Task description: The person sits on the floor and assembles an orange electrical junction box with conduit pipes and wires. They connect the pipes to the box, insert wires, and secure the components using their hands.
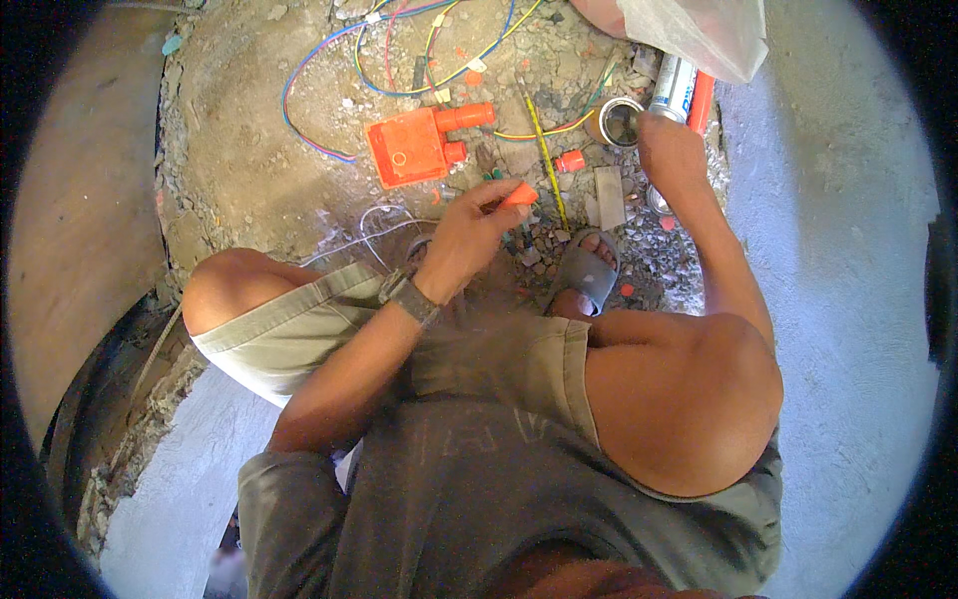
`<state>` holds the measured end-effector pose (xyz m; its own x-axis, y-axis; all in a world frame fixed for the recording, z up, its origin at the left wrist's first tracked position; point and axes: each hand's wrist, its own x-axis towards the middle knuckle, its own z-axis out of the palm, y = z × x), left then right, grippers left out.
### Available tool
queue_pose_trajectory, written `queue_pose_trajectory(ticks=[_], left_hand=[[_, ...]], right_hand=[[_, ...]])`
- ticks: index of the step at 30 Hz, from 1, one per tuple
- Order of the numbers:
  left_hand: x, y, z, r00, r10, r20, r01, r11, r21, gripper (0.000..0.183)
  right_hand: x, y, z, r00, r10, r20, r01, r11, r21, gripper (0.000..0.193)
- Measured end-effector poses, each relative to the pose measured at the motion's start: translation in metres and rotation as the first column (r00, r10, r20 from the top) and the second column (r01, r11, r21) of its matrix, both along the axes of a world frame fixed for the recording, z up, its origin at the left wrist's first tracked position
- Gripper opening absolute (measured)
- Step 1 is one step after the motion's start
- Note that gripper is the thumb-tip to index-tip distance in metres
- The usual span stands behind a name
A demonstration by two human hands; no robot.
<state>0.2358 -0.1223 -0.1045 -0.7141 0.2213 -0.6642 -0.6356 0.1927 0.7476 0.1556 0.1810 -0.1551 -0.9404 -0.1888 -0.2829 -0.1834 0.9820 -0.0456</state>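
My left hand [467,235], with a watch at its wrist, is closed on a short orange pipe piece [519,197]. To its upper left lies an orange electrical box [404,150] with pipe stubs on its right side. My right hand [675,158] is closed at the right rim of a small open tin [621,124] with dark contents. Its fingertips are partly hidden, so what it grips does not show. Just beyond that hand lie a white and blue cylindrical can [673,88] and an orange tube [702,103]. A small orange fitting [570,161] rests between the hands.
Coloured wires [299,85] loop over the rubble ground at the far side. A thin yellow stick [544,155] and a flat wood piece [609,197] lie near my sandalled foot [589,272]. A translucent plastic bag [704,35] sits far right, by a pale blue wall [828,250].
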Motion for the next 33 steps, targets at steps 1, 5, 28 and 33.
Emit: queue_pose_trajectory(ticks=[1,5,28,33], left_hand=[[-0.003,0.002,-0.004,1.0,-0.008,-0.008,0.008,1.0,-0.025,0.032],[-0.02,0.013,-0.022,0.992,0.07,0.101,-0.075,0.996,0.05,0.028],[-0.067,0.024,-0.037,0.97,0.106,0.219,-0.165,0.949,0.27,0.029],[-0.066,0.028,-0.038,0.967,0.131,0.218,-0.184,0.952,0.244,0.03]], right_hand=[[0.004,0.001,-0.001,0.999,-0.047,0.01,0.047,0.999,-0.025,0.01],[0.023,0.019,-0.002,0.969,-0.247,0.031,0.248,0.954,-0.168,0.016],[0.08,0.02,-0.05,0.344,-0.258,0.903,0.69,-0.583,-0.429,0.015],[0.087,0.021,-0.064,0.289,-0.212,0.934,0.654,-0.669,-0.354,0.015]])
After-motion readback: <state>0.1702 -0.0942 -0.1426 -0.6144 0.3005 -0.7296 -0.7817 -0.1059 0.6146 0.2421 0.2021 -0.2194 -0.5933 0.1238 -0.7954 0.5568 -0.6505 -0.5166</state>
